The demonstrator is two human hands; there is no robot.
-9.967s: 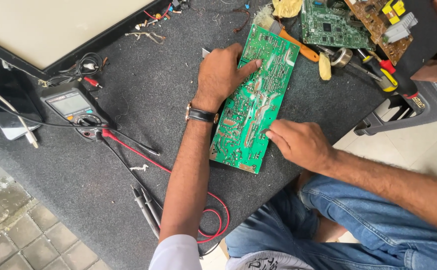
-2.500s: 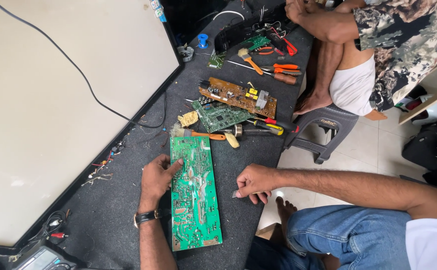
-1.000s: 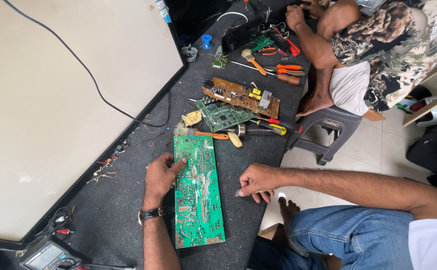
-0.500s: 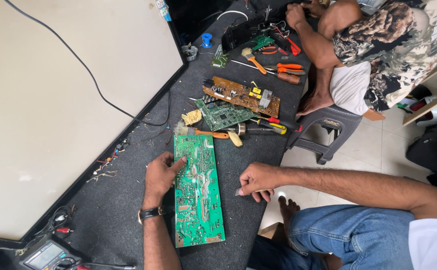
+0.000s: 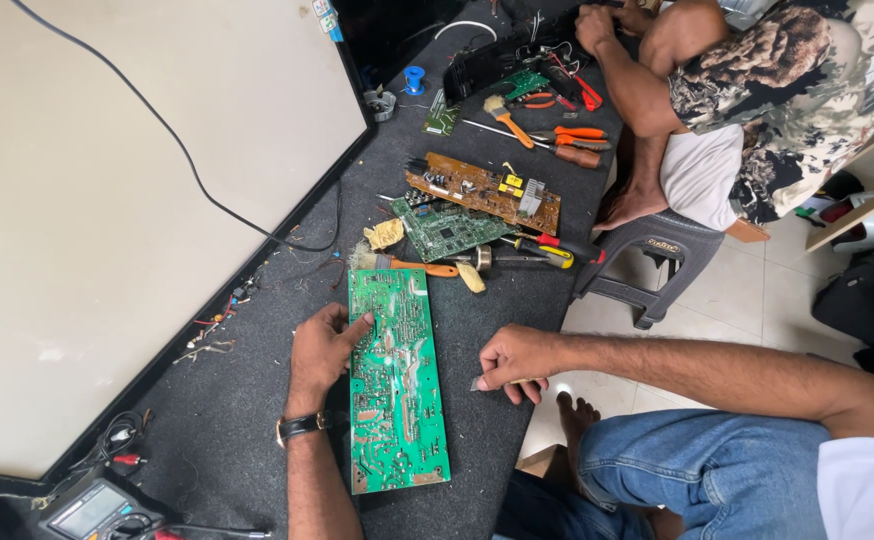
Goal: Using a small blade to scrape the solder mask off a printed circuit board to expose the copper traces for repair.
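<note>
Our left hand (image 5: 322, 350) rests fingers spread on the long green circuit board (image 5: 395, 380), flat on the dark mat (image 5: 247, 400). Our right hand (image 5: 517, 358) curls beside it, pinching a small metal piece (image 5: 479, 382). Beyond: brush (image 5: 407, 265), smaller green board (image 5: 447, 230), brown board (image 5: 482, 193), a co-worker's arm (image 5: 627, 80).

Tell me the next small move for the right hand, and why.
Probably bring the right hand and the small tool it pinches over to the green board. The left hand already steadies the board's edge, while the right rests apart from it on the mat.
</note>
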